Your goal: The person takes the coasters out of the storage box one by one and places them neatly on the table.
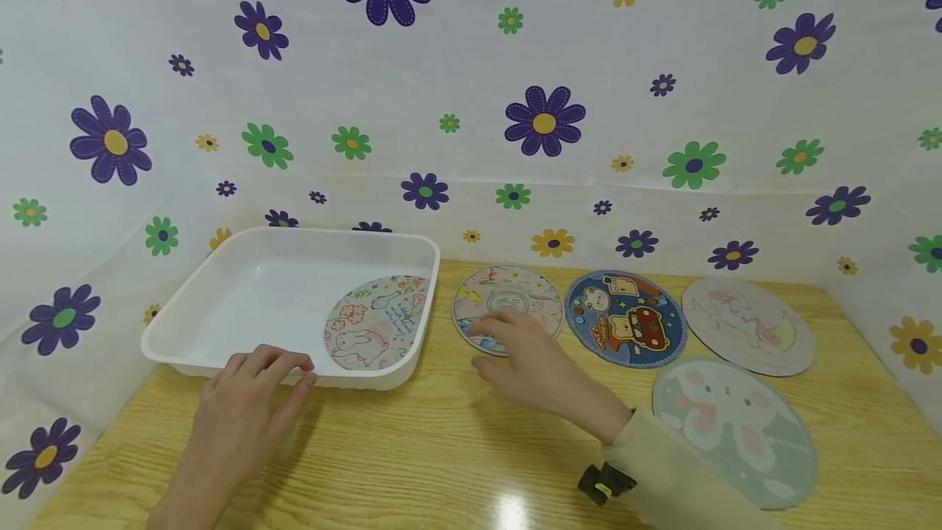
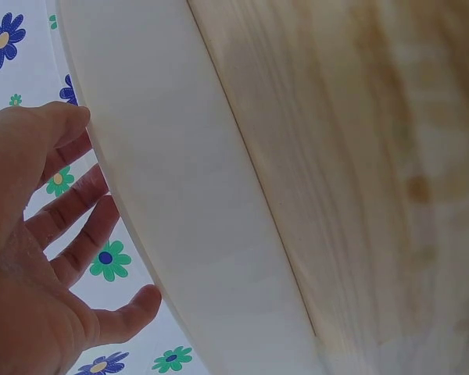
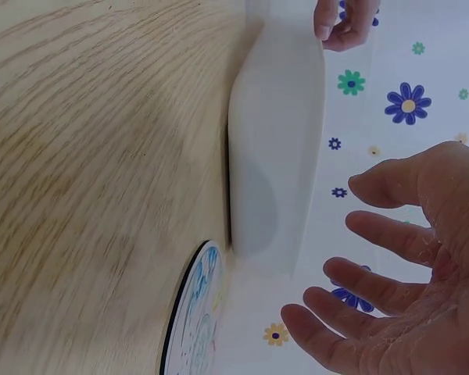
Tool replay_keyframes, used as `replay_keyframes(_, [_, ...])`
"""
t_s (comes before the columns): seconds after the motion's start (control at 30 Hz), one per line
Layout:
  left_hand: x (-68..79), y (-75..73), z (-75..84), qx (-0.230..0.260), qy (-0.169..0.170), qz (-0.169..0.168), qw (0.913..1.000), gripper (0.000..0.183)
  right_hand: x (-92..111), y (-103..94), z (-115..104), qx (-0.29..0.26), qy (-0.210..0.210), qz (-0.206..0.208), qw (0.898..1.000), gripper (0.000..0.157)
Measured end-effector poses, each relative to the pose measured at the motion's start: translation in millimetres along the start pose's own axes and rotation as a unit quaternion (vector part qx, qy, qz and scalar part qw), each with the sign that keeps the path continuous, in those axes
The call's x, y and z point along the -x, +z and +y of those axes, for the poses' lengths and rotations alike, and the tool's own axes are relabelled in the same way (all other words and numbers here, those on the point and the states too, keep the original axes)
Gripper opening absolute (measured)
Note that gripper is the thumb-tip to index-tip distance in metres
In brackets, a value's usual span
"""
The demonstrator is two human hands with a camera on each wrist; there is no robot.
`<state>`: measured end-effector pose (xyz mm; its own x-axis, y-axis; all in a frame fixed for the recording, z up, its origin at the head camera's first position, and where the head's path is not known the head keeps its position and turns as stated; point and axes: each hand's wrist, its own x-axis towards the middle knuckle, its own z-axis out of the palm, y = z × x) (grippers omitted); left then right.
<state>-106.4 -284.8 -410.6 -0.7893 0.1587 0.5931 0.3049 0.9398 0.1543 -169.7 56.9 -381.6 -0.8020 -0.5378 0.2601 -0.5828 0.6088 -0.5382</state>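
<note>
My left hand (image 1: 246, 399) rests its fingertips on the near rim of a white plastic tray (image 1: 243, 309), fingers slightly bent along the edge in the left wrist view. Inside the tray's right end lies a round mat (image 1: 375, 321) with a rabbit and pink flowers. My right hand (image 1: 526, 358) hovers with spread fingers over the near left part of a pastel floral round mat (image 1: 515, 289). Nothing is between its fingers in the right wrist view, where that mat (image 3: 199, 320) lies below.
Right of the floral mat are a dark blue bear mat (image 1: 625, 317) and a pale unicorn mat (image 1: 751, 325). A grey-green rabbit mat (image 1: 736, 432) lies nearer, beside the right sleeve (image 1: 677, 473). A flowered white cloth (image 1: 471, 64) rises behind the wooden table (image 1: 412, 464).
</note>
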Motion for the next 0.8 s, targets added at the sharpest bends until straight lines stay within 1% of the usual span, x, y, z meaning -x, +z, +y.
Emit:
replay_keyframes(0.2, [-0.4,1.1,-0.3,-0.001,0.002,0.001,1.0,0.018,-5,3.3,-3,0.001,-0.011,-0.003,1.0,0.034])
replay_keyframes(0.53, [0.6,1.4,-1.2,-0.002,-0.002,-0.001,1.0,0.017,-16,6.8,-13,-0.013,-0.027,-0.001,1.0,0.029])
replay_keyframes(0.67, [0.8,1.6,-0.9,-0.002,-0.004,-0.003,1.0,0.017,-21,8.1,-16,-0.016,-0.027,-0.008,0.999,0.03])
replay_keyframes(0.8, [0.7,1.4,-1.0,-0.001,-0.005,-0.005,1.0,0.016,-27,9.3,-17,-0.012,-0.037,-0.008,0.999,0.03])
